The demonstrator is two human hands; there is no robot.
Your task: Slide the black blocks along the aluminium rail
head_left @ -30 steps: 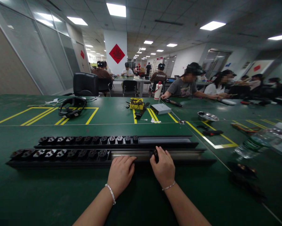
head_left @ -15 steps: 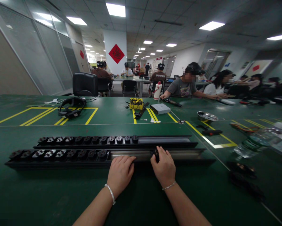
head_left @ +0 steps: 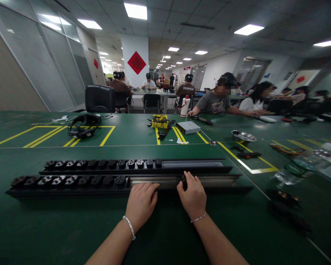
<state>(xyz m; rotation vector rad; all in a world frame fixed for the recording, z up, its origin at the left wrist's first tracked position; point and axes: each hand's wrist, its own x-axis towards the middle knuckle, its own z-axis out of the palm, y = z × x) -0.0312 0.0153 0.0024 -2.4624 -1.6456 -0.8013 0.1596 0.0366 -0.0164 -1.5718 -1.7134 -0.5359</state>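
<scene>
A long black rail (head_left: 71, 192) lies across the table in front of me, with several black socket modules (head_left: 84, 180) in a row along its left part. The metal channel (head_left: 168, 181) shows bare to the right of them. My left hand (head_left: 141, 202) grips the near edge of this rail just right of the last seated module, fingers together over the top. My right hand (head_left: 192, 193) closes around a small black socket module (head_left: 183, 181) in the channel; the fingers cover most of it. Behind lies a second black rail (head_left: 198, 169), also lined with modules on its left.
Loose black modules (head_left: 285, 198) and a plastic bottle (head_left: 295, 169) are at the right. Farther back are a metal bowl (head_left: 243, 136), a grey box (head_left: 187, 127), a yellow box with cables (head_left: 159, 121) and a black headset (head_left: 84, 126). A co-worker (head_left: 217, 97) sits across the table.
</scene>
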